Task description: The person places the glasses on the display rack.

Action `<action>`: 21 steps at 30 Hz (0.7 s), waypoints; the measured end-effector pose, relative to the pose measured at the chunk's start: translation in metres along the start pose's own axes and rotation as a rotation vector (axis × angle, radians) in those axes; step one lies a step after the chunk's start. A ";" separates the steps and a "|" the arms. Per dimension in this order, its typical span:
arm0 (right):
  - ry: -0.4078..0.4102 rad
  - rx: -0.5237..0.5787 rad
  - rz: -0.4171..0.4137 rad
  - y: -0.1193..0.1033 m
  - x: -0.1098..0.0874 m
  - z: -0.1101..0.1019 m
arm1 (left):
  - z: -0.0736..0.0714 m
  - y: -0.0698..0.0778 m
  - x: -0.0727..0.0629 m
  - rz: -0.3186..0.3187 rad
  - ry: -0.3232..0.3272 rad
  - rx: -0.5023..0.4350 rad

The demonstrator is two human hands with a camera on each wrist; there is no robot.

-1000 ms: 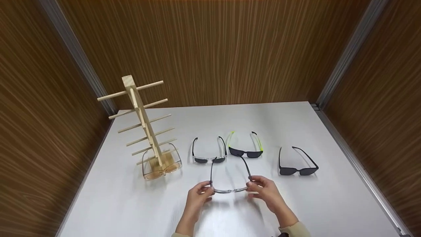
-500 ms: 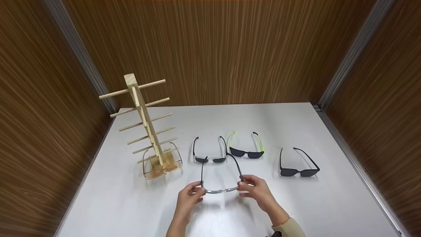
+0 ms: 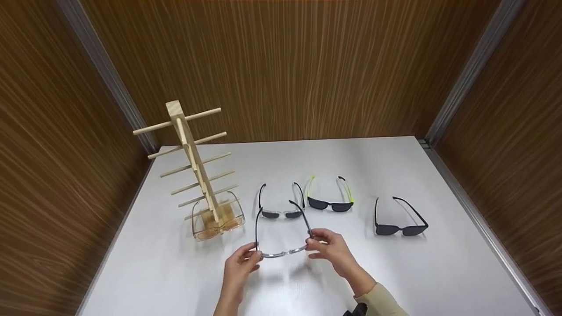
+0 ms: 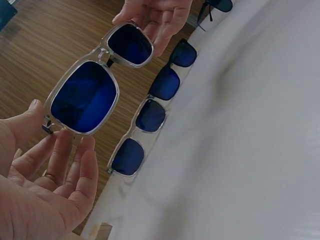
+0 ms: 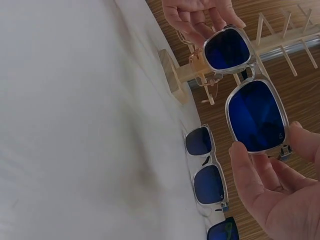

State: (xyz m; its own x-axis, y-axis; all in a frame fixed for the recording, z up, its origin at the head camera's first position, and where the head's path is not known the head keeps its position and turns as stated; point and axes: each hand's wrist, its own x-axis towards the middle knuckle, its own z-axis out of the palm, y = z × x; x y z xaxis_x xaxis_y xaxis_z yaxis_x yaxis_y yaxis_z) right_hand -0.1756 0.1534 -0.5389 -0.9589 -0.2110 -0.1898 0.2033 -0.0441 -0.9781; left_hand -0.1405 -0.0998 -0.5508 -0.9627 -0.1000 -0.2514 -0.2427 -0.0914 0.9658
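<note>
A pair of clear-framed sunglasses (image 4: 85, 97) with dark temples is held above the table, its temples spread and pointing away from me. My left hand (image 3: 239, 267) pinches the left hinge corner between thumb and fingers. At the right hinge corner, my right hand (image 3: 336, 254) grips the same pair. In both wrist views the lenses look dark blue. Just behind, another clear-framed pair of sunglasses (image 3: 282, 214) with black temples lies on the table, partly overlapped in the head view by the held pair's temples.
On the left stands a wooden glasses rack (image 3: 193, 153) with several pegs; orange-tinted glasses (image 3: 219, 229) hang at its lowest level. Black sunglasses with neon-yellow temples (image 3: 330, 205) and all-black sunglasses (image 3: 401, 230) lie on the white table (image 3: 439, 272). Wood-grain panels (image 3: 281, 70) enclose it.
Both hands have carried the clear-framed sunglasses leftward across the table, towards the rack. The grip at both hinge corners has stayed. The other glasses lie where they were.
</note>
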 end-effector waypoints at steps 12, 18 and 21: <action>-0.044 -0.032 -0.073 -0.010 0.009 0.020 | -0.016 0.010 -0.006 0.039 0.090 -0.010; -0.083 -0.042 -0.111 -0.016 0.013 0.029 | -0.024 0.017 -0.012 0.041 0.129 -0.029; -0.099 -0.041 -0.131 -0.019 0.015 0.033 | -0.028 0.021 -0.014 0.034 0.152 -0.036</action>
State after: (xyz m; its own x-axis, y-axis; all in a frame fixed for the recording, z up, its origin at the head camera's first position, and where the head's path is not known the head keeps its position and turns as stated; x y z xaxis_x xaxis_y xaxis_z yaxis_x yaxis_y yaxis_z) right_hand -0.1875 0.1189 -0.5199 -0.9521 -0.3012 -0.0532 0.0679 -0.0384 -0.9970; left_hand -0.1287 -0.1282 -0.5288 -0.9406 -0.2519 -0.2277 -0.2030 -0.1201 0.9718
